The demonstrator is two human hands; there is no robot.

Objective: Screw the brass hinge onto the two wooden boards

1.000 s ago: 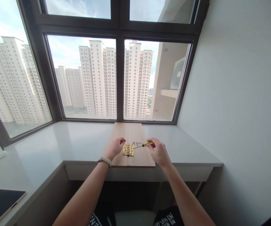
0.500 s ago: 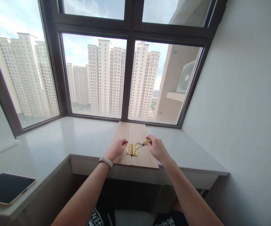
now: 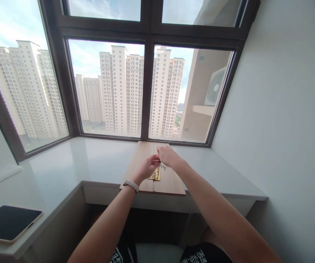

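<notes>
A brass-coloured hinge (image 3: 154, 174) lies across the seam between two pale wooden boards (image 3: 171, 182), its upper part hidden by my left hand. Above it my right hand (image 3: 168, 156) is closed round a screwdriver (image 3: 159, 157), held upright with a little of its yellow and black handle showing. My left hand (image 3: 148, 168), with a light watch band at the wrist, has its fingers drawn together at the screwdriver's lower end; what they pinch is too small to make out. Several small screws (image 3: 163, 167) lie on the right board beside the hinge.
The boards rest on a white windowsill counter (image 3: 102, 160) and stick out slightly past its front edge. A tablet (image 3: 9, 223) with a dark screen lies at the far left. Dark-framed windows (image 3: 146, 91) stand behind, and a white wall (image 3: 283, 109) rises on the right.
My right hand has moved left and tipped the screwdriver from slanted to upright. My left hand has moved right, over the hinge, so both hands now meet at the screwdriver.
</notes>
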